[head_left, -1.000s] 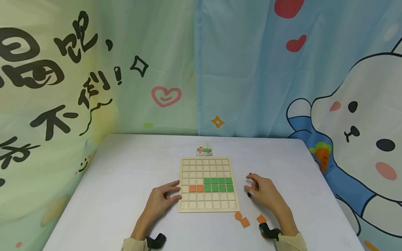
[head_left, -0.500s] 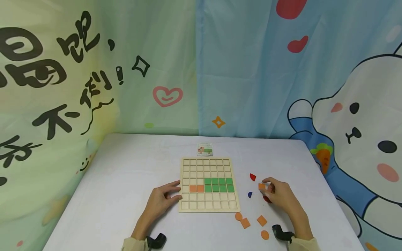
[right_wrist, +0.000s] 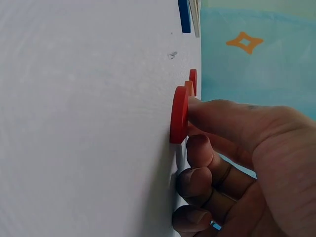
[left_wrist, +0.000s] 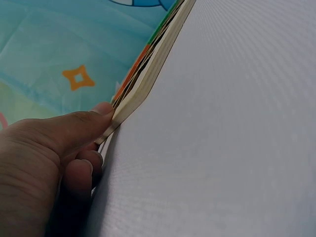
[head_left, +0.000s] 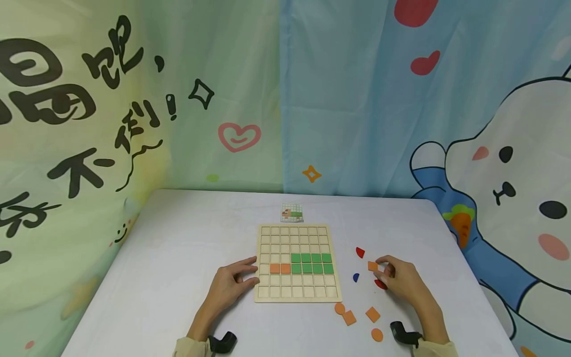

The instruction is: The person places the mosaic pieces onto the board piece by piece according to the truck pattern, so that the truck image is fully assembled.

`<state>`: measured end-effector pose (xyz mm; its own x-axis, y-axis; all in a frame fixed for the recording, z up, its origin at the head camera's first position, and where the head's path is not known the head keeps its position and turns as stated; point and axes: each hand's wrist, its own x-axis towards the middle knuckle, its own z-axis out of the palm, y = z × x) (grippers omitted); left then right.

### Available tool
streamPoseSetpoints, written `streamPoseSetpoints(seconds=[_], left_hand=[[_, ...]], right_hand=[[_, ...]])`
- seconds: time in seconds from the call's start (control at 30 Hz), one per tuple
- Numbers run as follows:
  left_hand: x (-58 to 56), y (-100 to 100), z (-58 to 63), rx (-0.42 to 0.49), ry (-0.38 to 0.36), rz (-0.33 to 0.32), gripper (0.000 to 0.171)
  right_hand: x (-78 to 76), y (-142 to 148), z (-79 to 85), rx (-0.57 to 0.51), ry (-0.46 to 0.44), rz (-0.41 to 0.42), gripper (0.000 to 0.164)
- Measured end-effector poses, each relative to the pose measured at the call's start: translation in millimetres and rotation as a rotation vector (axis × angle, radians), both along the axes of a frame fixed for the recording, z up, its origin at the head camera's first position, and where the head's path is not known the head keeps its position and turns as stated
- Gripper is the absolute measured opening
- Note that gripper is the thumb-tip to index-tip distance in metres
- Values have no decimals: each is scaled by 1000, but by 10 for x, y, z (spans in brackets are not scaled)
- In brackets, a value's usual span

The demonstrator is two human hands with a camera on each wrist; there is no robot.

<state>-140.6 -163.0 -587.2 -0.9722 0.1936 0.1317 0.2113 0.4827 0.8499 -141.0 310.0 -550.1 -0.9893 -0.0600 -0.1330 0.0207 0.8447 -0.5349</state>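
A wooden grid board (head_left: 285, 292) lies on the table, with green square tiles (head_left: 311, 263) and two orange square tiles (head_left: 280, 268) in its cells. My left hand (head_left: 227, 287) is at the board's left side, thumb and fingertips touching the edge. In the left wrist view, the thumb (left_wrist: 84, 128) lies against the board's corner. To the right of the board, my right hand (head_left: 401, 280) pinches a loose orange square tile (head_left: 372, 266) between thumb and index finger. A red curved piece (right_wrist: 178, 114) lies right beside the thumb, its lower part near the curled fingers.
A small picture card (head_left: 292, 212) lies behind the board. Around the right hand are a red wedge (head_left: 360, 252) and a blue half-round piece (head_left: 355, 277). Nearer the front lie orange squares (head_left: 372, 314) and orange round pieces (head_left: 376, 335). A printed curtain (head_left: 348, 124) hangs behind the table.
My right hand has moved right, away from the red wedge and blue piece, to the orange square tile. The view has shifted slightly. My left hand stays at the board's edge.
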Motion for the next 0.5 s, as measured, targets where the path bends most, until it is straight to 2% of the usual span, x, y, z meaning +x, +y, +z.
streamPoseSetpoints(seconds=[0.1,0.5], left_hand=[[-1,2,0,-3,7,0,29],[-7,8,9,-4,-38,12,29]], right_hand=[[6,2,-5,3,6,-2,33],[6,-9,0,-4,0,-14,32]])
